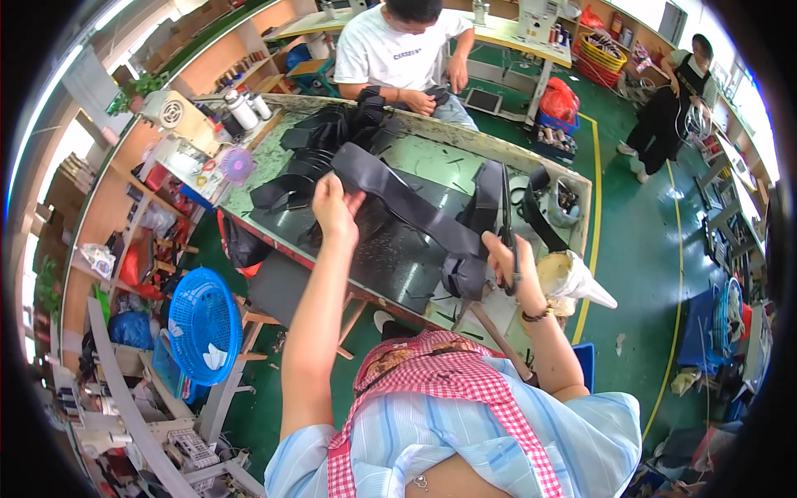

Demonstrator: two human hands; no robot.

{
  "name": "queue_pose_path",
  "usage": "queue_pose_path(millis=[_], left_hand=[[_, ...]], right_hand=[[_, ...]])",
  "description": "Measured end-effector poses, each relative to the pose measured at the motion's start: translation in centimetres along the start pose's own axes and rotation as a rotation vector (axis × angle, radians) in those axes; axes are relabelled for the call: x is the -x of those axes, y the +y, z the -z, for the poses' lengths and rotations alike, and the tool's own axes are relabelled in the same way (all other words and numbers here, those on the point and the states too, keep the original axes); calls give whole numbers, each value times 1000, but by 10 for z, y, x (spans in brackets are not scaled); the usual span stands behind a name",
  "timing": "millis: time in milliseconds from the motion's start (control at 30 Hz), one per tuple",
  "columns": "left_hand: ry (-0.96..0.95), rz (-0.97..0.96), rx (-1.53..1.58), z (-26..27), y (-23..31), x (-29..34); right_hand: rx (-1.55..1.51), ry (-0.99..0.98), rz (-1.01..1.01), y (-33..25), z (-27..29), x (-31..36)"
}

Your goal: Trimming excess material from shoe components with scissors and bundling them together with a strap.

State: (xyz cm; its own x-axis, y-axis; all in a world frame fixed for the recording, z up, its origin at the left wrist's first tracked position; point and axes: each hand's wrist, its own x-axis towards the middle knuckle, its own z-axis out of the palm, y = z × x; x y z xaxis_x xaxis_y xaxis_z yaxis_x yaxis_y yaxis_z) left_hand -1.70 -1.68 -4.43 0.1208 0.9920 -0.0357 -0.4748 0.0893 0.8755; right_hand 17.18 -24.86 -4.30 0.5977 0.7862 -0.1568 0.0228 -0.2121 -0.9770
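1. Left hand point(334, 207): thumb and fingers clamped on the edge of a black strip point(407, 207) near its far left end. Raised grip probably keeps that end off the table.
2. The strip slants over the dark board point(386, 270) from far left to near right, its near end bunched beside the right hand point(508, 261). Held at a slant, its length shows and both ends come within reach.
3. Right hand: fingers closed around the handles of long dark scissors point(507, 195), blades pointing far. Likely carried this way so the blades stay clear of the strip. Whether the thumb also touches the strip, cannot tell.
4. Black pieces point(290, 189) heaped at the table's far left, perhaps to leave the near side for handling.
5. Clear tub point(566, 203) in the far right corner, within the raised table rim point(589, 212); the rim would stop small things from sliding off.
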Motion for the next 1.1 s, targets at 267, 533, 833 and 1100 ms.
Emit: queue_pose_path(millis=[267,533,833,1100], left_hand=[[-660,-214,-1056,1,-73,90],[-895,165,-1238,3,-160,112],[-808,605,-321,-30,-86,131],[-743,567,-15,-38,-18,145]], right_hand=[[541,75,-196,96,11,5],[646,119,-128,132,6,0],[-87,50,-171,62,14,16],[-412,72,362,-9,0,32]])
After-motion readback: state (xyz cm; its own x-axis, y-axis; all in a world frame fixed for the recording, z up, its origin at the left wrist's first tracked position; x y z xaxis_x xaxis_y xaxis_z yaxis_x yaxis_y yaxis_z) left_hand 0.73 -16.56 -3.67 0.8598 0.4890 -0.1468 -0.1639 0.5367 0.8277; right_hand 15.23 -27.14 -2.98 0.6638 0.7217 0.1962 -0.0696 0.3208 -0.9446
